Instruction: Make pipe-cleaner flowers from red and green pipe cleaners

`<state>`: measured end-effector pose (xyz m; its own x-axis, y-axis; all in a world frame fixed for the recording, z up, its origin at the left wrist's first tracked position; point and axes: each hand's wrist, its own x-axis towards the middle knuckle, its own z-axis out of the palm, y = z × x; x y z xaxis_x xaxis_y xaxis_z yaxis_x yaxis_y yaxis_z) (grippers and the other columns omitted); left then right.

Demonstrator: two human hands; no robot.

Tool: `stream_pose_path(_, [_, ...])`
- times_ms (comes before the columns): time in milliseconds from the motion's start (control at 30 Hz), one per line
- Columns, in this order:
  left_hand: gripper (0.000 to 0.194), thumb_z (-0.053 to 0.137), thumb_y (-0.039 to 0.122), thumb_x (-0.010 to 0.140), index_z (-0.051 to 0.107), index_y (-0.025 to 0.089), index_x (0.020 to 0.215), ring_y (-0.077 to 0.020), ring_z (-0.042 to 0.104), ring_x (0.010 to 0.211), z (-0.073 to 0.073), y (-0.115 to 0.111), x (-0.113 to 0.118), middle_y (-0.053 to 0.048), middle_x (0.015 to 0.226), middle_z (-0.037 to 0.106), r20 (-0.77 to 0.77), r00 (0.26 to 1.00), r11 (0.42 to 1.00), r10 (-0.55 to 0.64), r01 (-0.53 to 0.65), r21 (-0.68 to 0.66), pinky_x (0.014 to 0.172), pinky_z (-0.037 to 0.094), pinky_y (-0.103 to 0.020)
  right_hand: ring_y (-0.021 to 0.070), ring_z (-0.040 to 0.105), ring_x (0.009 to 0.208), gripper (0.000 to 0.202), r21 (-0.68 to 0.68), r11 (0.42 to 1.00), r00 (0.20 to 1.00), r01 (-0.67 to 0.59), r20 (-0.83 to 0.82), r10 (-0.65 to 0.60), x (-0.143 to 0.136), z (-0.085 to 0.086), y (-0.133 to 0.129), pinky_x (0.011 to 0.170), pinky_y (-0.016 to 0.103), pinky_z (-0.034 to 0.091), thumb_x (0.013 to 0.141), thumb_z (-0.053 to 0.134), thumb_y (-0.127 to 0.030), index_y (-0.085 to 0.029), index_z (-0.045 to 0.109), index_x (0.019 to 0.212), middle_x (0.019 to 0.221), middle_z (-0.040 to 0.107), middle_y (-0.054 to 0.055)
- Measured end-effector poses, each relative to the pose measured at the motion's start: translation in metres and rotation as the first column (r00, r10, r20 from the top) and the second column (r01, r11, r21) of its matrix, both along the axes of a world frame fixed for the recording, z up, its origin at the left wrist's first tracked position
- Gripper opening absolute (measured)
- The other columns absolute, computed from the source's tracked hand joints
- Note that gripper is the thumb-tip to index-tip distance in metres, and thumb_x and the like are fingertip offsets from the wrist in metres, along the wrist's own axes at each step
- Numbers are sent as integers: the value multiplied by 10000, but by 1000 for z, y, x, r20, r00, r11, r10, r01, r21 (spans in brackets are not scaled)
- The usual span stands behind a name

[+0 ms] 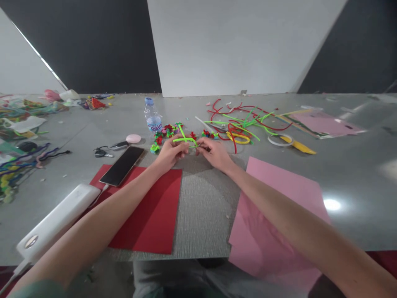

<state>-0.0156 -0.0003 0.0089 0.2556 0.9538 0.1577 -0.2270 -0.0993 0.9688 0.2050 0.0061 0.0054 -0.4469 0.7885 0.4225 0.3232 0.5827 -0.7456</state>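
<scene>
Between my hands is a bright green pipe cleaner, bent into loops with one end sticking up. My left hand pinches it from the left, thumb and fingers closed. On the other side, the fingertips of my right hand close on its right end. Just behind my hands lie small flower-like bundles of red, green and blue pipe cleaners. Loose red and green pipe cleaners spread in a tangle to the right, beyond my right hand.
A water bottle stands behind my left hand. Red paper, a phone and a white power bank lie left. Pink paper, a tape roll and a yellow-handled tool lie right. Craft scraps cover the far left.
</scene>
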Motion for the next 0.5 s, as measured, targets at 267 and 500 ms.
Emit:
stream_pose_path(267, [434,867,461,782,661,220,1078,-80,533,555,5,1,-1,44,698,603,50,996,997,74,-72,-41,511,407,-209,224,714,785,198,64,994,996,93,14,-94,0,2,-5,780,335,474,1053,589,-440,-245,616,1039,873,795,50])
stream_pose_path(500, [368,816,525,888,673,188,919,-104,606,565,-2,-5,2,-8,713,678,-188,975,987,-122,139,78,523,489,-224,221,659,787,174,131,991,994,31,104,-45,-3,0,-6,753,327,419,1040,597,-406,-253,620,962,873,751,41])
